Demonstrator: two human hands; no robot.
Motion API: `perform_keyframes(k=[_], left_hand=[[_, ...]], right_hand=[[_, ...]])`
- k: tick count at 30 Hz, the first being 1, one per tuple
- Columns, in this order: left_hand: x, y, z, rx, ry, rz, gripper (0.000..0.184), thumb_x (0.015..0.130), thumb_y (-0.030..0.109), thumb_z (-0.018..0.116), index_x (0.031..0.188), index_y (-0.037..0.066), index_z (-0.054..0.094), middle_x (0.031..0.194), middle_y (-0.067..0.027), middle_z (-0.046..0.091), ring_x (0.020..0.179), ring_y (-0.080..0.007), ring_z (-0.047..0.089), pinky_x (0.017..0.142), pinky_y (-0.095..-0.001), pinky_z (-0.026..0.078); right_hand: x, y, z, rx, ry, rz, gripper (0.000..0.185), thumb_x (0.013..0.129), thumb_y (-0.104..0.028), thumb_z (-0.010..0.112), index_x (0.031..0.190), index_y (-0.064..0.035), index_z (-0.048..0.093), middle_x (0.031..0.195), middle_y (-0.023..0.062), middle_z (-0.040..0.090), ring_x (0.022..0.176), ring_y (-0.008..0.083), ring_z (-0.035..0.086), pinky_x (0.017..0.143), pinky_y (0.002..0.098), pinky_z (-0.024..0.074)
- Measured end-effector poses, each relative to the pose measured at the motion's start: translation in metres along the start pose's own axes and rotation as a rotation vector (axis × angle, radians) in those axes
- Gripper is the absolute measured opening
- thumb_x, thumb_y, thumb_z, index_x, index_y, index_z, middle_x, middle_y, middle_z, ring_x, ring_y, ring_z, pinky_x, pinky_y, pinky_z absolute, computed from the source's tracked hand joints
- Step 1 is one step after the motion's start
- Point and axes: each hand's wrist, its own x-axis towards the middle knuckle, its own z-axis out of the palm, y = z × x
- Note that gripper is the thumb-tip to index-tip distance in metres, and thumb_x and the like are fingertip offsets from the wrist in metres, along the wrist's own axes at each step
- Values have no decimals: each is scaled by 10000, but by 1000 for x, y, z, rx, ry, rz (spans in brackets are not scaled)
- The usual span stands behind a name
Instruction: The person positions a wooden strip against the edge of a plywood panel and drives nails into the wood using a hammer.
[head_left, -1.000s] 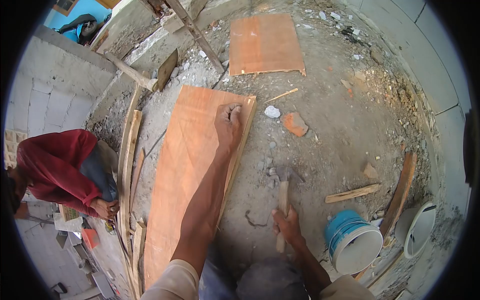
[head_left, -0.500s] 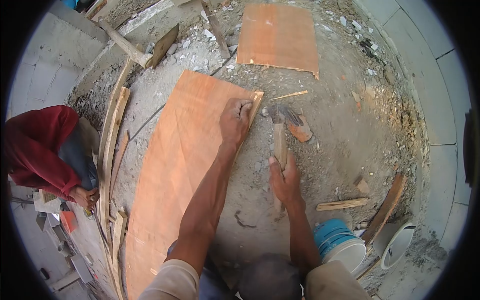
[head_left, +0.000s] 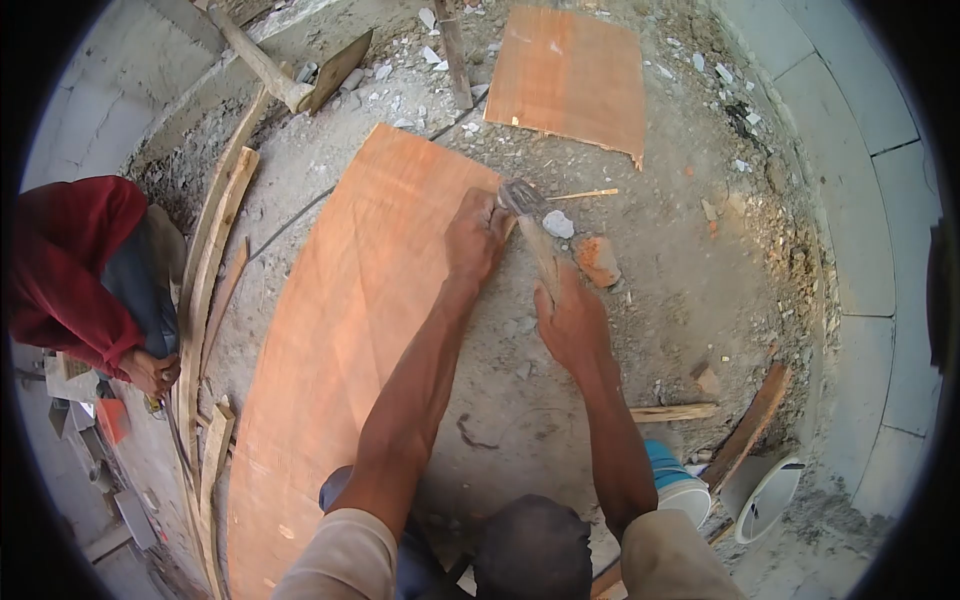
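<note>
My left hand (head_left: 474, 240) is closed around the right edge of a long plywood sheet (head_left: 340, 310), close to its far corner. A thin wood strip shows along that edge, partly hidden by my fingers. My right hand (head_left: 575, 315) grips the wooden handle of a hammer (head_left: 540, 243). The metal hammer head is at the sheet's edge, right beside my left knuckles; whether it touches the wood I cannot tell. A thin wood sliver (head_left: 583, 194), a pale stone chip (head_left: 559, 224) and a broken brick piece (head_left: 598, 261) lie just right of the hammer.
Another plywood piece (head_left: 570, 80) lies farther off. On the left are long timber strips (head_left: 215, 240), a hoe (head_left: 265, 65) and a crouching person in a red sleeve (head_left: 75, 260). A blue and white bucket (head_left: 680, 485) stands at lower right, near a wood offcut (head_left: 750, 425).
My right hand has swung the hammer up and left, bringing its head from the bare ground to the plywood edge. My left hand keeps its hold. The view has shifted slightly.
</note>
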Motion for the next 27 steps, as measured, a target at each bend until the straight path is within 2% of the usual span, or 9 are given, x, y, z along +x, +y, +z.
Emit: perform_keyframes(k=[3,9,12,14,15,21,24,26,27], left_hand=[[0,-4,0,-58,-6,44,179,1009,94,668,1164,68,752,999,-119,661,882,-297,675,816,-363,541],[-2,-4,-8,-234,91,80,258,1062,63,569,1292,39,684,1130,-170,624,1042,-334,656,906,-409,528],[-3,-4,-11,-244,118,62,267,1079,17,522,1300,7,672,1120,-167,608,1029,-310,636,929,-383,519],[-4,-6,-7,-264,153,55,277,1087,28,513,1311,7,674,1096,-146,607,1015,-284,628,930,-367,512],[-2,-7,-6,-276,184,59,287,1095,39,504,1323,6,676,1072,-125,606,1000,-257,620,930,-351,505],[-4,-10,-6,-278,214,54,297,1106,60,481,1327,-8,668,1071,-122,607,1001,-248,618,927,-345,506],[-3,-6,-9,-267,221,12,314,1114,80,466,1349,-8,655,1071,-126,611,997,-246,619,919,-349,512],[-8,-5,-9,-248,219,8,313,1100,64,469,1353,-11,638,1077,-149,613,1000,-278,633,919,-379,524],[-2,-6,-9,-216,218,15,316,1086,48,472,1357,-14,621,1082,-171,615,1003,-311,647,918,-410,536]], right_hand=[[4,-10,-10,-44,-88,58,440,1063,-225,625,1386,57,523,1036,340,698,946,505,716,775,520,565],[-4,-60,-38,281,213,-91,382,1064,-234,622,1286,65,541,935,327,698,863,521,711,752,536,551],[-4,-32,-9,326,224,-115,366,1046,-176,655,1291,76,553,876,277,705,817,443,726,709,481,546],[4,-4,6,-173,-134,130,313,1030,-115,662,1250,75,543,891,251,693,767,413,718,686,490,544],[3,-3,2,-177,-131,126,313,1030,-115,662,1250,75,543,891,251,693,767,413,718,686,490,544],[-10,-48,-21,290,145,52,342,1057,-198,624,1256,67,541,960,277,708,862,440,726,772,508,553],[1,-8,14,237,405,-258,359,1045,-200,629,1257,75,538,985,310,709,918,495,714,802,543,540],[8,2,14,-81,-165,254,333,1036,-157,625,1239,82,514,960,358,689,907,546,695,781,580,527],[8,-5,8,-80,-150,245,333,1036,-157,625,1239,82,514,960,358,689,907,546,695,781,580,527]])
